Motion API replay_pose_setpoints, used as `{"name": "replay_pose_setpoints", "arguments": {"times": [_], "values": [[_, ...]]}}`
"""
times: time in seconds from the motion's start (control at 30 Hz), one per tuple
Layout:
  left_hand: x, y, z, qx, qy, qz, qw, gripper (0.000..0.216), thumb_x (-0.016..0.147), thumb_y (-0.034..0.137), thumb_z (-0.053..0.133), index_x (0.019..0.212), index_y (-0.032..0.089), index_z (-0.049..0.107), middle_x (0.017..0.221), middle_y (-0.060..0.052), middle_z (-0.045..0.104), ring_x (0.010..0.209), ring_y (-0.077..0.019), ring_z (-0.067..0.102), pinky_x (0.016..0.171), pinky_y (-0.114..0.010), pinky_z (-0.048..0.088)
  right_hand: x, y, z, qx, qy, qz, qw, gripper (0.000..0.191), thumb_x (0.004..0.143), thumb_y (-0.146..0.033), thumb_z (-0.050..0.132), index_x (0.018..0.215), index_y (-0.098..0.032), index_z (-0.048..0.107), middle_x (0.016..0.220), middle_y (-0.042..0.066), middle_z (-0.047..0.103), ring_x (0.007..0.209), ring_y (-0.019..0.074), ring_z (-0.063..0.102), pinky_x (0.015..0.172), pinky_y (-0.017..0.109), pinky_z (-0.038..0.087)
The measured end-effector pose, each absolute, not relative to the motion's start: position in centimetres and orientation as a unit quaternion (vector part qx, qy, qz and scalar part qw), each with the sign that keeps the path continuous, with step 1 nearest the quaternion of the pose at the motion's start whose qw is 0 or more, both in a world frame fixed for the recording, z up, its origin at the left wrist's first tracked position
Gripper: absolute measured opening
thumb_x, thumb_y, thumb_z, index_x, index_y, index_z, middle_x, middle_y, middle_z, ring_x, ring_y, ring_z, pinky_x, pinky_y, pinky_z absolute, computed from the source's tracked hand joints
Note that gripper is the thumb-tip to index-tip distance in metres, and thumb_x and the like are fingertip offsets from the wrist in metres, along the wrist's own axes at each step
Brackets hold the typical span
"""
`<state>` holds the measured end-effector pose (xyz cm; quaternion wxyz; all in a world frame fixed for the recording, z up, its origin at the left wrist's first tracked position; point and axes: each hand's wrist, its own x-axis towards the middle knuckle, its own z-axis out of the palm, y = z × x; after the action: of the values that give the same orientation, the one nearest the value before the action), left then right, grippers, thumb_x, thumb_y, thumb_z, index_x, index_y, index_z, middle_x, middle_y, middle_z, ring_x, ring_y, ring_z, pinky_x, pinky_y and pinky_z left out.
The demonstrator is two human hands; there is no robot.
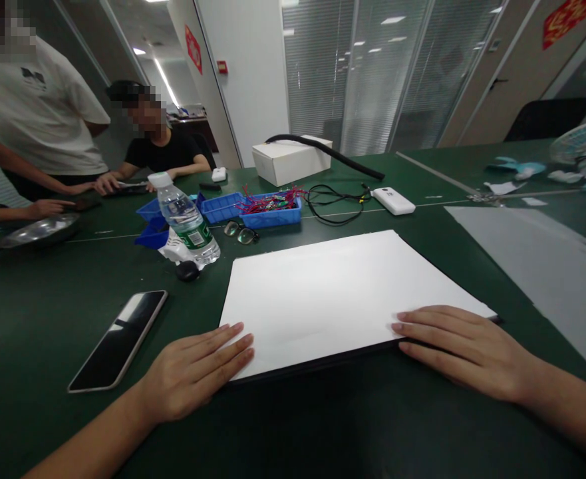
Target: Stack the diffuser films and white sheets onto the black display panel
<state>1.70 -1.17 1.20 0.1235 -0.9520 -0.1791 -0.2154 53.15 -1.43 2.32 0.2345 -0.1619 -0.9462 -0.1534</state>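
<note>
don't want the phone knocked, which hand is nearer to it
Left. The left hand rests on the near left corner of the white sheet, right of the phone, not touching it; the right hand is at the sheet's near right side, farther off.

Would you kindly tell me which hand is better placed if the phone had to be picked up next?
Likely the left hand: the phone lies close beside it, whereas the right hand is at the other end of the white paper.

Place: office, meeting-room type
Table [118,269]: large, green, below the fingers [427,329]
Blinds [317,73]: at glass partition [375,73], ahead of fingers
Door [517,73]: beyond, to their right
</note>
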Motion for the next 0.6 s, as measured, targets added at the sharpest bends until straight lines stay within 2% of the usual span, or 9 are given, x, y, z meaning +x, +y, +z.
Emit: {"name": "replay_pose_setpoints", "arguments": {"times": [0.1, 0.23, 0.4, 0.6], "values": [[1.9, -1.2, 1.4, -0.951, -0.178, -0.220, 0.127, 0.048, 0.117, 0.020, 0.042, 0.163, 0.019, 0.054, 0.142, -0.009, 0.077, 0.146, -0.0246, 0.064, 0.123, -0.041, 0.054, 52.3, -1.7, 3.1, -0.161, -0.950, -0.177, 0.202, 0.039, 0.113, -0.008, 0.041, 0.138, -0.014, 0.070, 0.154, 0.012, 0.059, 0.143, 0.0246, 0.058, 0.111, 0.040, 0.056], [2.1, -1.2, 1.6, -0.949, -0.180, -0.228, 0.125, 0.049, 0.115, 0.015, 0.045, 0.163, 0.020, 0.055, 0.141, -0.008, 0.078, 0.145, -0.0240, 0.065, 0.122, -0.041, 0.055, 51.8, -1.5, 3.4, -0.190, -0.944, -0.189, 0.192, 0.041, 0.114, -0.008, 0.039, 0.144, -0.014, 0.066, 0.156, 0.011, 0.058, 0.142, 0.0243, 0.058, 0.110, 0.039, 0.055], [1.9, -1.0, 1.6, -0.950, -0.176, -0.224, 0.127, 0.044, 0.118, 0.023, 0.041, 0.157, 0.017, 0.060, 0.143, -0.008, 0.077, 0.148, -0.0234, 0.062, 0.122, -0.039, 0.055, 53.3, -1.4, 2.4, -0.203, -0.936, -0.175, 0.228, 0.039, 0.112, -0.006, 0.044, 0.143, -0.013, 0.066, 0.145, 0.012, 0.065, 0.143, 0.0242, 0.058, 0.114, 0.039, 0.053], [1.1, -0.8, 1.1, -0.951, -0.182, -0.232, 0.096, 0.050, 0.121, 0.039, 0.033, 0.155, 0.020, 0.063, 0.140, -0.010, 0.078, 0.145, -0.0247, 0.065, 0.121, -0.040, 0.055, 53.8, -1.5, 1.5, -0.209, -0.934, -0.162, 0.240, 0.040, 0.109, -0.004, 0.043, 0.136, -0.016, 0.070, 0.137, 0.011, 0.069, 0.138, 0.0216, 0.062, 0.113, 0.037, 0.057]]}}
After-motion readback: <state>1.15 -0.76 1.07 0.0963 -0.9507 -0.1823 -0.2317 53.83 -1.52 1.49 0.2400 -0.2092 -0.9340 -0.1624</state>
